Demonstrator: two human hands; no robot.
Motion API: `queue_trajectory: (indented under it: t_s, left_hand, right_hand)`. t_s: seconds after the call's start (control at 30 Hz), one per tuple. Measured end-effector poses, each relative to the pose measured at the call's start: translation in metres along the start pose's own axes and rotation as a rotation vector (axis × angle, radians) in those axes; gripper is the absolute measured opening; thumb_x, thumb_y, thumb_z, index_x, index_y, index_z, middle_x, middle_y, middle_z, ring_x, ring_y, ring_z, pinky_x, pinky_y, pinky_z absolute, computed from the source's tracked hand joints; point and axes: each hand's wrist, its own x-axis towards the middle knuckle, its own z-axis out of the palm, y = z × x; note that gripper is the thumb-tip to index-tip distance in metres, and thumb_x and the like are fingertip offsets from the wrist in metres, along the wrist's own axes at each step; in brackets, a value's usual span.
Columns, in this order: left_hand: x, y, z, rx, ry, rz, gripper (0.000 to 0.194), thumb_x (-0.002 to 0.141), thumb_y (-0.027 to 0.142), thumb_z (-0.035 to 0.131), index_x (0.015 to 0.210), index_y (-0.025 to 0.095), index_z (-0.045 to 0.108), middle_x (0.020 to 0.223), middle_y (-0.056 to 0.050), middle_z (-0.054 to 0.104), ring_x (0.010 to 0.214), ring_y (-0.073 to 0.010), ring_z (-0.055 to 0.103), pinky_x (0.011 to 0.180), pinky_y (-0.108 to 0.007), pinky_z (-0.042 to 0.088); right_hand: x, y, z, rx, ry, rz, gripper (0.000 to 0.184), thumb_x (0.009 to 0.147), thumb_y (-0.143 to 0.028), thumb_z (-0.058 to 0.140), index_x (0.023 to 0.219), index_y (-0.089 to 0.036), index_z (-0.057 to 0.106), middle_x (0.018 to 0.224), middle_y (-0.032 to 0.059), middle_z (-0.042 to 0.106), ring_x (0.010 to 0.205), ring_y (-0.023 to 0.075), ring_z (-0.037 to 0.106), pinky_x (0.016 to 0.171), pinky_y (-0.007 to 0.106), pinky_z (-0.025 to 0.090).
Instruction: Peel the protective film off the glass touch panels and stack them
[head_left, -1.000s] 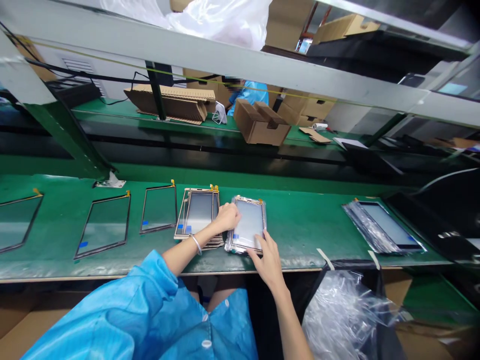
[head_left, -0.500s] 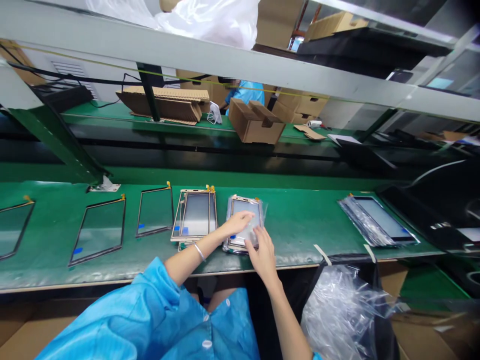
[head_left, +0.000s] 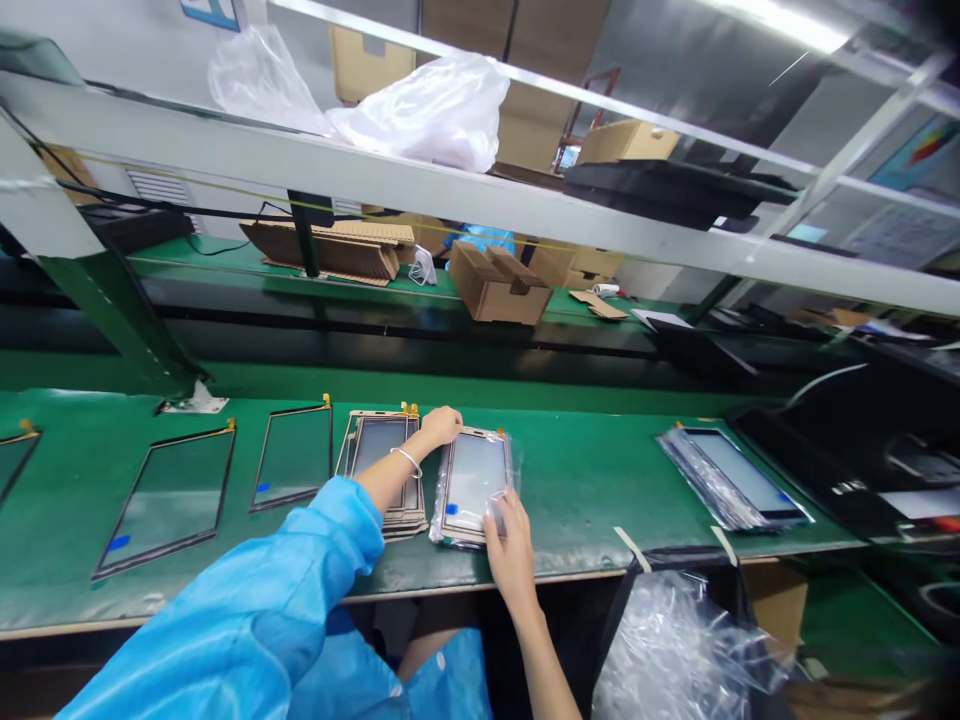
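A stack of black-framed glass touch panels (head_left: 379, 470) with gold-coloured tabs lies on the green bench (head_left: 577, 500), and my left hand (head_left: 441, 426) rests on its far right corner, holding nothing visible. Just right of the stack lies a glass panel in a clear plastic sleeve (head_left: 474, 487). My right hand (head_left: 511, 547) grips the sleeve's lower right corner. Farther left, single bare panels (head_left: 171, 500) (head_left: 292, 458) lie apart on the bench, with blue tape marks. My blue sleeve (head_left: 247, 590) hides the stack's lower left side.
A pile of sleeved panels (head_left: 731, 478) lies at the bench's right end. A black bag of plastic film (head_left: 675, 650) sits below the front edge. A steel shelf rail (head_left: 420, 185) crosses above, and beyond it a co-worker's blue sleeve (head_left: 480, 240) shows behind cardboard boxes (head_left: 499, 285).
My left hand has moved off the sleeved panel onto the stack. My right hand has shifted to the panel's lower right corner. The whole view has tilted upward.
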Motion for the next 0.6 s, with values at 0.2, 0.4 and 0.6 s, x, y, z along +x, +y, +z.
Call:
queue_trajectory:
  t_s: [0.2,0.4,0.6]
  left_hand:
    - [0.012,-0.004,-0.004,-0.005,-0.074,-0.022,0.029,0.090,0.033,0.055,0.114,0.017,0.057,0.116,-0.008,0.058,0.098,-0.0201,0.059,0.083,-0.040,0.051]
    - [0.015,-0.001,-0.003,-0.061,-0.030,-0.022,0.029,0.089,0.033,0.055,0.114,0.018,0.057,0.115,-0.008,0.058,0.097,-0.0200,0.060,0.082,-0.038,0.052]
    - [-0.002,0.005,0.003,-0.173,0.105,0.034,0.029,0.090,0.033,0.054,0.115,0.017,0.057,0.118,-0.009,0.057,0.102,-0.0209,0.058,0.087,-0.042,0.050]
  right_hand:
    - [-0.003,0.001,0.008,0.000,0.061,-0.013,0.034,0.092,-0.033,0.043,0.119,-0.015,0.056,0.135,0.0162,0.048,0.128,0.0281,0.041,0.103,0.052,0.038]
    - [-0.004,0.001,0.012,-0.027,0.106,-0.036,0.035,0.093,-0.032,0.042,0.121,-0.017,0.056,0.135,0.0148,0.050,0.127,0.0292,0.044,0.100,0.052,0.042]
    - [-0.002,-0.001,0.010,-0.113,0.082,-0.140,0.032,0.093,-0.028,0.040,0.119,-0.020,0.058,0.129,0.0109,0.057,0.127,0.0292,0.044,0.103,0.058,0.033]
